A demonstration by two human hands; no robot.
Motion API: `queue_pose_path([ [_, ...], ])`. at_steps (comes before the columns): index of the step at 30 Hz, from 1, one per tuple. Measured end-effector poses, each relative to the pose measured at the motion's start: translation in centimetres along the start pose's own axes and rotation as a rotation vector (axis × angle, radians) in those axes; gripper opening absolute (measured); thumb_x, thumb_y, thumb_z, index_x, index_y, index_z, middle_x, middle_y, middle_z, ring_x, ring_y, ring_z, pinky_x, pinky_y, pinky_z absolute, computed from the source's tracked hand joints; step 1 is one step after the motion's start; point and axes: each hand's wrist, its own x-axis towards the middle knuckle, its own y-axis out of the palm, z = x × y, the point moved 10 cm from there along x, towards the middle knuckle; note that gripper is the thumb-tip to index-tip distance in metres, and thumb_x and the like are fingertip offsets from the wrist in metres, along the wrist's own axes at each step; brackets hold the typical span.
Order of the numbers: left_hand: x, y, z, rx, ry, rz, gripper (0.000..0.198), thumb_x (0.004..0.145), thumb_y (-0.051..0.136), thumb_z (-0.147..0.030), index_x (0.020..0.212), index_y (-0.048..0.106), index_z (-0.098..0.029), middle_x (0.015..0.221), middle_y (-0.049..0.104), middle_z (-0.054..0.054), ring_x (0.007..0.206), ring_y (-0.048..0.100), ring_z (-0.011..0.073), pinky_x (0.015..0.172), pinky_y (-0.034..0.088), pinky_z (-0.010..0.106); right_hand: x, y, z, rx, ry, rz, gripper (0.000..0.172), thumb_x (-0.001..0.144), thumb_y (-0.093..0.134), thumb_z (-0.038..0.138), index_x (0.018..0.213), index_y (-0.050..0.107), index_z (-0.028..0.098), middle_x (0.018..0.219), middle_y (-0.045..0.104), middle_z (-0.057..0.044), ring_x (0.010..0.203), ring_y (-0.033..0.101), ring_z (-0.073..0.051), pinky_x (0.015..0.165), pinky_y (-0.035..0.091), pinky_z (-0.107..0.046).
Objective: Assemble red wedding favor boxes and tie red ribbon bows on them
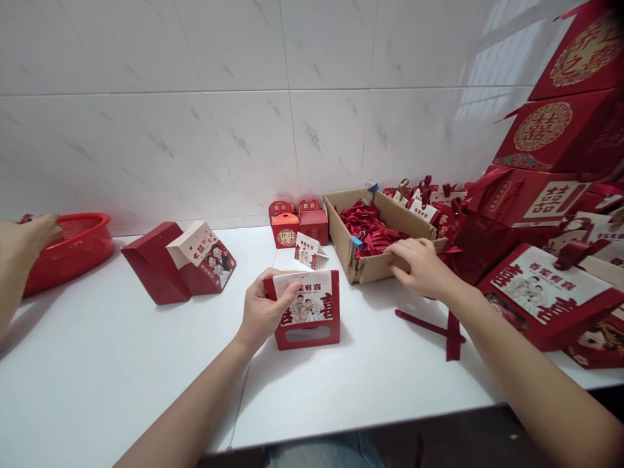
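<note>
Near the middle of the table my left hand [266, 305] is closed around the upper left side of a red gift box [307, 335]. Its white flap shows a printed couple, and an oval window sits below. My right hand [422, 266] is at the near right wall of an open cardboard box [373, 270], fingers over the rim and thumb outside it. Red ribbons [365, 227] fill that box, and clips sit on its edges. Close by, a loose dark red ribbon strip [453, 335] lies on the table, crossed by another strip.
At left, another person's hand [41, 231] reaches over a red plastic basin [73, 260]. Two red boxes [158, 263] lean together nearby. Small red boxes [285, 234] and a folded printed card [309, 253] stand behind. Stacked gift boxes [546, 130] rise at right beside the tiled wall.
</note>
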Motion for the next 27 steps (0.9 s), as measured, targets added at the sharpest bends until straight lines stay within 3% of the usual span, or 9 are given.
queue_pose_path([
  [4,-0.1,-0.1,-0.1,0.017,-0.007,-0.006,0.025,0.071,0.07,-0.038,0.072,0.055,-0.018,0.067,0.059,-0.002,0.059,0.054,0.0108,0.054,0.048,0.021,-2.4,-0.2,1.4,-0.002,-0.03,-0.035,0.021,0.084,0.044,0.012,0.094,0.062,0.019,0.094,0.067,-0.007,0.089,0.059,-0.021,0.079,0.035,-0.035],
  [12,-0.2,-0.2,-0.6,0.035,0.015,-0.023,0.026,0.071,0.069,-0.04,0.07,0.054,-0.019,0.063,0.058,-0.003,0.056,0.054,0.0113,0.052,0.048,0.021,-5.3,0.1,1.9,0.066,-0.02,-0.153,0.027,0.082,0.045,0.011,0.097,0.066,0.02,0.093,0.069,-0.007,0.087,0.06,-0.021,0.081,0.036,-0.036],
  [16,-0.2,-0.1,-0.5,0.024,0.018,-0.019,0.025,0.072,0.069,-0.04,0.073,0.055,-0.019,0.065,0.059,-0.002,0.058,0.055,0.0117,0.053,0.049,0.022,-5.1,-0.6,1.9,0.153,0.033,-0.098,0.029,0.079,0.046,0.016,0.098,0.067,0.02,0.098,0.069,-0.006,0.092,0.061,-0.023,0.085,0.037,-0.037],
  [19,-0.2,-0.2,-0.4,0.024,0.004,-0.025,0.025,0.071,0.069,-0.04,0.074,0.056,-0.019,0.066,0.059,-0.002,0.059,0.055,0.0117,0.054,0.049,0.022,-4.0,-0.8,0.6,0.252,0.16,0.004,0.03,0.085,0.038,0.023,0.086,0.068,0.02,0.091,0.071,-0.005,0.085,0.064,-0.022,0.077,0.042,-0.033],
  [23,-0.3,-0.2,-0.3,0.013,-0.017,-0.036,0.027,0.07,0.07,-0.041,0.073,0.054,-0.019,0.064,0.057,-0.003,0.058,0.054,0.0112,0.053,0.049,0.021,-0.8,0.0,-4.1,0.257,0.45,0.141,0.036,0.089,0.034,0.031,0.07,0.062,0.019,0.071,0.071,-0.005,0.066,0.065,-0.018,0.062,0.045,-0.027],
  [27,-0.2,-0.1,-0.5,0.026,0.001,-0.03,0.026,0.072,0.068,-0.04,0.074,0.054,-0.019,0.064,0.056,-0.003,0.057,0.054,0.0113,0.053,0.049,0.021,4.5,0.7,-8.0,0.139,0.497,0.147,0.016,0.076,0.053,0.02,0.065,0.063,0.016,0.059,0.067,-0.01,0.053,0.061,-0.019,0.053,0.044,-0.029],
])
